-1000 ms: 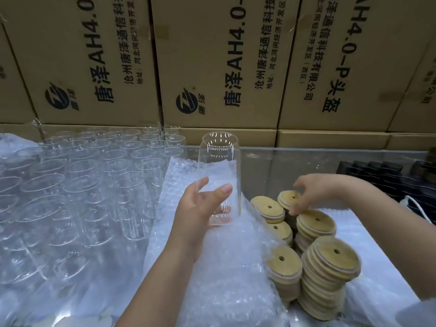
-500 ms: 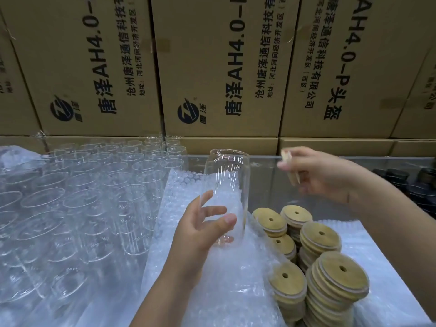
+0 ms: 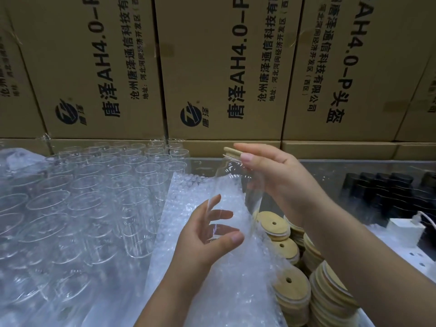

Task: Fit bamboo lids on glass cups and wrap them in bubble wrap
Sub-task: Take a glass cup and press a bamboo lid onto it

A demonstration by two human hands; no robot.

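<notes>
Fingers (image 3: 212, 202) of the left hand (image 3: 200, 241) clasp the clear glass cup (image 3: 236, 185); the right hand (image 3: 280, 178) pinches the tan round bamboo lid (image 3: 232, 152) above them. Level it, press evenly.

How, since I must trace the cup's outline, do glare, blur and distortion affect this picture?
Head view: soft even light, little blur; the cup shows only small glints near its top and fades into the bubble wrap behind; the wide lens slants the boxes.

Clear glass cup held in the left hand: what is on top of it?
A round bamboo lid rests at the mouth of the clear glass cup, pinched by the right hand. Its fingers cover the lid's right part, so full seating cannot be judged.
</notes>
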